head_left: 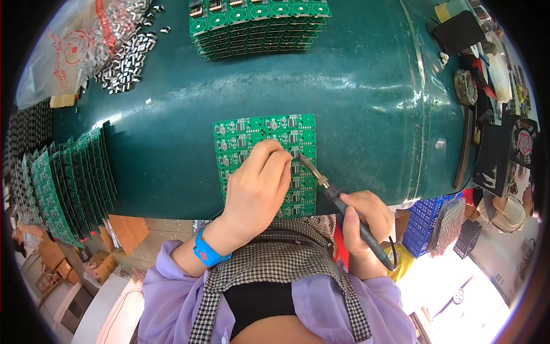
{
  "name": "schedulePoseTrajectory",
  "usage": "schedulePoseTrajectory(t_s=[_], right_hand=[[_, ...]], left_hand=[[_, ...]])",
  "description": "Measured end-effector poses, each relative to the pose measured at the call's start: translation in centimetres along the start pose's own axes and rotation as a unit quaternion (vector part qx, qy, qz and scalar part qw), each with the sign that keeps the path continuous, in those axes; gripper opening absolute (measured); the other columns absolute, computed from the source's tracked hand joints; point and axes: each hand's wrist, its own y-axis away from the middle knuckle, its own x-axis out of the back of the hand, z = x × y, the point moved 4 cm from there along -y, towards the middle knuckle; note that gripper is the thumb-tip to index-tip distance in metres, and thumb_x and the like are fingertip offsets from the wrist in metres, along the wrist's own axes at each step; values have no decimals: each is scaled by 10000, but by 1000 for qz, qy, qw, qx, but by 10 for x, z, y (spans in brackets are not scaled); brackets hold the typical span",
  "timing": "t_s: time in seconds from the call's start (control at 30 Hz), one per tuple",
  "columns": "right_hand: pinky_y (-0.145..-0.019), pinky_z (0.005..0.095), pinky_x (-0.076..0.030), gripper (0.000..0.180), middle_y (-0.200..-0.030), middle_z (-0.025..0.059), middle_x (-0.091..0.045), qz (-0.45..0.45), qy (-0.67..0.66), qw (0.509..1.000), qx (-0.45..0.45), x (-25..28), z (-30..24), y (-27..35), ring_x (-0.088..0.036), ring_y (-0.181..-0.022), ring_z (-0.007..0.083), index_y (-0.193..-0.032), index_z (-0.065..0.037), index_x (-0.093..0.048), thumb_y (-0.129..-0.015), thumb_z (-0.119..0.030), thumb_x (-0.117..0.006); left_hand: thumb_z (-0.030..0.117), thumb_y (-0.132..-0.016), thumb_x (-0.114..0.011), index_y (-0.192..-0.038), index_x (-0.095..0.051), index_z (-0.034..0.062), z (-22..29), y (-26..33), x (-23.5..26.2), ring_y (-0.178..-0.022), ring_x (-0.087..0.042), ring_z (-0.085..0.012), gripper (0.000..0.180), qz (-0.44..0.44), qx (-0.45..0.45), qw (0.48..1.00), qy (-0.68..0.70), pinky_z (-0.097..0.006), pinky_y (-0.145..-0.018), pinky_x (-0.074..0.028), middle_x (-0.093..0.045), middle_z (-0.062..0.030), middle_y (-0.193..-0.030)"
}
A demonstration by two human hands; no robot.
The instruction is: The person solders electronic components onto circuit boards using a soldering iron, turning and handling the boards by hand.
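While gripping the soldering iron (334, 196) in the right hand (366, 221), with thumb and fingers around the handle, slants its long axis forward and leftward, with the tip just beside the fingertips of the left hand (258, 184). Holds that left hand nearer, directly over the green board panel (301, 184), with back upward and fingers curled; cannot tell whether pinching anything. Holds the right hand off the panel's right side, reaching across only with the iron. Has a stack of similar panels (260, 31) ahead of both hands on the bench (366, 114), and loose small parts (129, 64) ahead and leftward.
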Motion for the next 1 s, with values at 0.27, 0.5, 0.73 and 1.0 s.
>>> schedulePoseTrajectory(t_s=[0.27, 0.5, 0.73, 1.0], right_hand=[[-475, 303, -485, 132, -665, 125, -626, 7, 23, 1000, 12, -1, -7, 10, -604, -520, 231, -838, 28, -645, -714, 0, -612], [-477, 310, -495, 126, -658, 121, -628, 33, 5, 999, 26, 6, -6, 19, -614, -519, 235, -817, 28, -646, -705, -9, -602], [-486, 307, -497, 118, -663, 117, -632, 20, 7, 999, 26, 1, -8, 17, -619, -528, 235, -822, 26, -642, -714, -8, -610], [-480, 305, -495, 125, -655, 112, -630, 22, 7, 999, 26, 2, -11, 26, -615, -520, 228, -823, 29, -646, -709, -9, -613]], left_hand=[[-32, -784, -649, -922, -580, -2, 1, 5, -1, -670, -604, -263, 157, -41, 24, 999, 20, -360, -563, -493, -537, -105, -952], [-38, -788, -630, -910, -553, 1, 5, 13, 3, -710, -594, -281, 150, -36, 25, 999, 30, -364, -582, -490, -519, -121, -884], [-53, -803, -605, -900, -556, 1, 5, 15, -3, -682, -578, -287, 121, -46, 57, 996, 43, -363, -568, -456, -541, -122, -856], [-23, -797, -636, -889, -556, 4, 9, 18, -4, -695, -582, -298, 125, -56, 13, 998, -2, -369, -581, -460, -536, -120, -844]])
